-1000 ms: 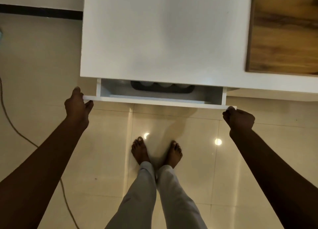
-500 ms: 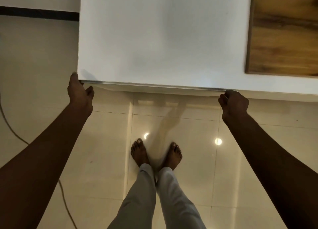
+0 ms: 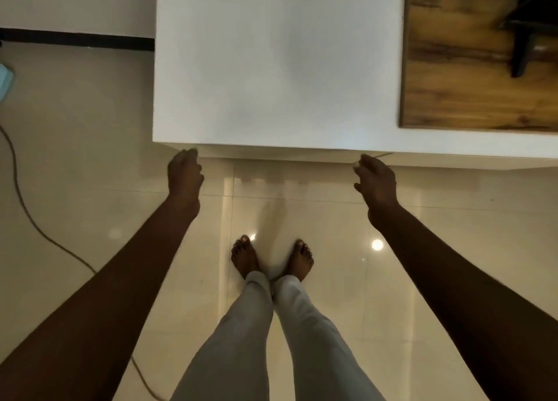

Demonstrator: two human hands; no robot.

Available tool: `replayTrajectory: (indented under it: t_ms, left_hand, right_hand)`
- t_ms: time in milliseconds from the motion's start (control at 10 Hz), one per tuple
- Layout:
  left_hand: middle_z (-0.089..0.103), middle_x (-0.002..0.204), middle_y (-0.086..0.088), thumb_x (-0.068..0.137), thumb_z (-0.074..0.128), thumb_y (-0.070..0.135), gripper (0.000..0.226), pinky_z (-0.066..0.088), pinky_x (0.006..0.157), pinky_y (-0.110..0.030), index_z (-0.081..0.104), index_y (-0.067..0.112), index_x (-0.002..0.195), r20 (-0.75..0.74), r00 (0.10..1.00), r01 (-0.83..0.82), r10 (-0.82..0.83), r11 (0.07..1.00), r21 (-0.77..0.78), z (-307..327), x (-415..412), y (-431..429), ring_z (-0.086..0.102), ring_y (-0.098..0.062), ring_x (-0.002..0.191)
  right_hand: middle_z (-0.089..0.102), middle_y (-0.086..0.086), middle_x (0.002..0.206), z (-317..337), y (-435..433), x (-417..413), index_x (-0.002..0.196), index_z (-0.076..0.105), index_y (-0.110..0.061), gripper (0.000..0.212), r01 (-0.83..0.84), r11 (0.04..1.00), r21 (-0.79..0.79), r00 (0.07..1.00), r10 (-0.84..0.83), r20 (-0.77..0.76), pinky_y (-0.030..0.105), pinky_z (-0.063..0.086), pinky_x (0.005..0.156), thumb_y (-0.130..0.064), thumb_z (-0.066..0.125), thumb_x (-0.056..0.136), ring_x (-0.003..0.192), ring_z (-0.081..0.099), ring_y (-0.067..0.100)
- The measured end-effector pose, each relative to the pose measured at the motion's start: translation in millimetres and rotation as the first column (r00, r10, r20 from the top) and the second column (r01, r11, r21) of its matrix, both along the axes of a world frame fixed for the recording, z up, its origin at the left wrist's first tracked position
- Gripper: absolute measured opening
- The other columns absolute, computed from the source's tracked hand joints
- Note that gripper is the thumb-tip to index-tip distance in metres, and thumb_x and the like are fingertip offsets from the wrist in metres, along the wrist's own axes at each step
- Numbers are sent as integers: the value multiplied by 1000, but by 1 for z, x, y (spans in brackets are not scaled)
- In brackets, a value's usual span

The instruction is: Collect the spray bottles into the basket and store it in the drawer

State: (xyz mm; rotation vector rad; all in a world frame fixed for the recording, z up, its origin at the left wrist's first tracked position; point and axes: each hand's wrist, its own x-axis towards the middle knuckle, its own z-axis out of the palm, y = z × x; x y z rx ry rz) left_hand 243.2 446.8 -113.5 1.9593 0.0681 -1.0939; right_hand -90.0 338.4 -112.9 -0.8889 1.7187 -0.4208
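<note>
Now smooth white flat-fronted drawer (image 3: 280, 151) closed.

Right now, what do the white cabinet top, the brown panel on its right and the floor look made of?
White cabinet top: looks like painted or laminated board, matt, smooth, no grain and only soft sheen. Brown panel: wood or wood-look laminate, streaky grain and knots; which one is unclear. Cream floor: probably polished ceramic tile, with grout lines and mirror-like lamp reflections.
</note>
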Motion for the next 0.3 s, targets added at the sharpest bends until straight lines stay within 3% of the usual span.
replayTrajectory:
  t_ms: [100,200,300]
  left_hand:
    - [56,151,-2,106,49,39,47,42,113,-35,51,21,150,147,928,337,-342,940,55,45,-39,9,51,-20,137]
    - [39,166,-1,108,44,41,55,29,121,-29,38,22,160,263,815,527,-517,849,34,101,-66,10,38,-17,152]
    - [32,170,2,109,42,44,58,25,128,-33,34,24,162,343,703,660,-623,752,14,154,-80,15,31,-15,156]
  right_hand:
    - [55,3,153,47,27,15,149,54,-19,47,-245,967,-74,967,238,-90,32,44,108,-23,58,102,132,53,13]
    - [52,4,156,89,47,29,150,53,-21,48,-372,915,-156,924,349,-152,35,40,117,-31,58,104,142,49,19]
    - [48,2,160,134,59,44,153,50,-19,50,-484,834,-264,872,437,-219,20,31,112,-34,55,105,148,42,17]
